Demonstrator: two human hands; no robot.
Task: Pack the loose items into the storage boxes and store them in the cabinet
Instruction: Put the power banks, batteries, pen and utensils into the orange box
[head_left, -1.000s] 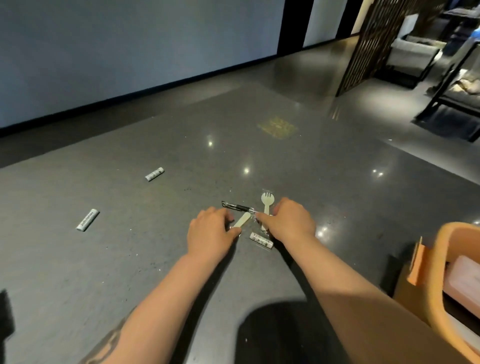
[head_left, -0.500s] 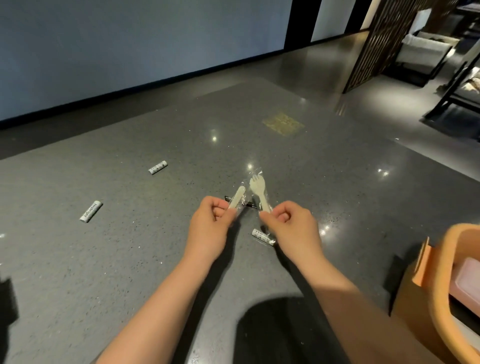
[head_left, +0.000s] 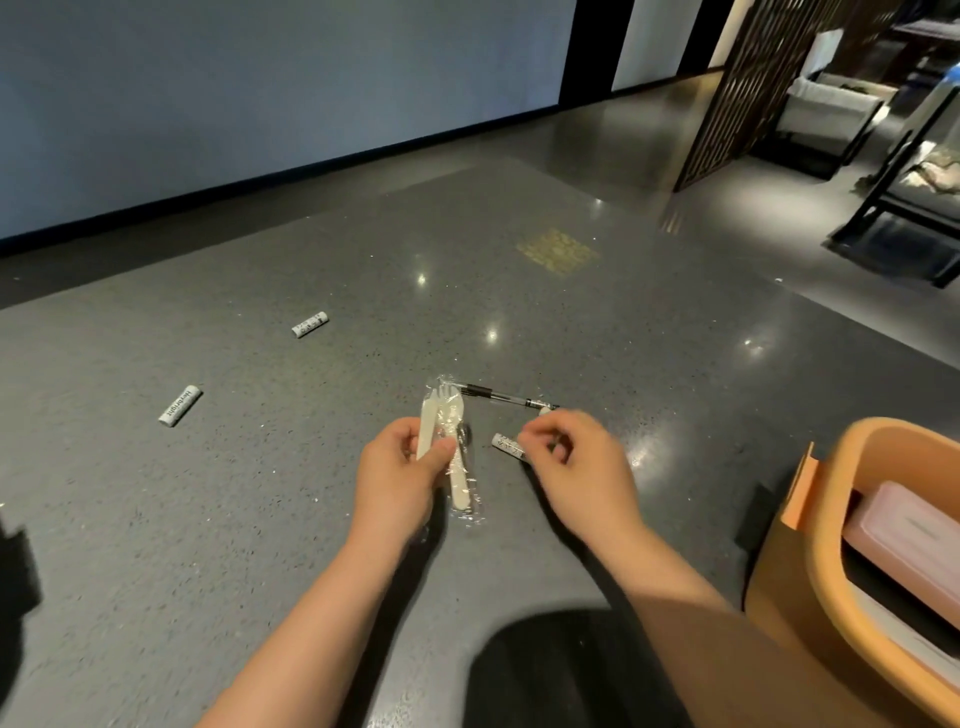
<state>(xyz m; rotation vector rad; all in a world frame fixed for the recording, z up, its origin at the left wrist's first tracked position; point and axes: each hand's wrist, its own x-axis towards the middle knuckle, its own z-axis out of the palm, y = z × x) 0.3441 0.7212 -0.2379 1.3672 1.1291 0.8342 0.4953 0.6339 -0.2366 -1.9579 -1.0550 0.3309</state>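
Observation:
My left hand (head_left: 395, 483) grips two pale wooden utensils, a fork and a knife (head_left: 460, 470), each in clear plastic wrap, held together just above the grey speckled surface (head_left: 234, 519). Blurred by motion, my right hand (head_left: 582, 478) hovers to their right with loosely curled fingers and holds nothing that I can see. Its fingertips are at the end of a white battery (head_left: 506, 446) lying on the surface. A black pen (head_left: 498, 398) lies just beyond both hands.
Two more white batteries (head_left: 310, 324) (head_left: 180, 406) lie apart at the left. An orange basket (head_left: 831, 519) holding a pink box (head_left: 914, 540) stands at the right edge. Chairs and a lattice screen are far back right.
The fork passed from my right hand into my left, which now holds both wrapped utensils. My right hand let go and dropped toward the near battery.

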